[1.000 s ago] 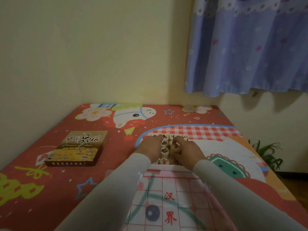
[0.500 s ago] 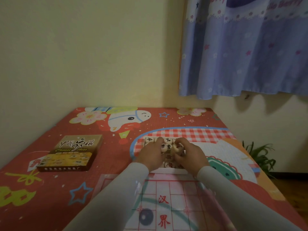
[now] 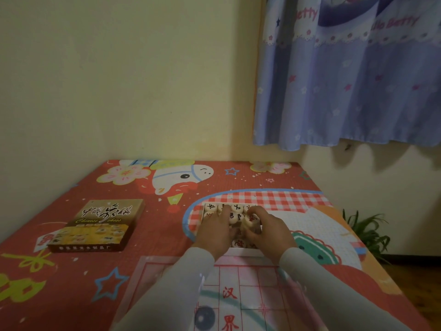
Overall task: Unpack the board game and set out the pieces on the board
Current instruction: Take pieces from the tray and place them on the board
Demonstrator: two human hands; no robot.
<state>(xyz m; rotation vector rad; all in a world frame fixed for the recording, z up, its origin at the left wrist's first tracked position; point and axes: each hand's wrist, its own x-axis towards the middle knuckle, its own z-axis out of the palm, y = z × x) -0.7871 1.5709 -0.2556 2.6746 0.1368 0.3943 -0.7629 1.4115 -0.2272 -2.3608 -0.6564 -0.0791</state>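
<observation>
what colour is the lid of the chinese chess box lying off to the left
Golden-brown with black calligraphy, the box lid shows best in the head view.

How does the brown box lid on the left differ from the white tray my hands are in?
The brown lid lies shut side up, printed with Chinese chess lettering and a picture; the white tray is plain and open on top. The lid lies untouched, while the left hand and right hand reach into the tray, which holds round pieces. Both are rectangular and rest flat on the red cloth.

Board [image 3: 241, 304] nearest, tray of pieces [image 3: 241, 251] just behind it, box lid [image 3: 100, 225] well left, on table [image 3: 152, 235]
</observation>
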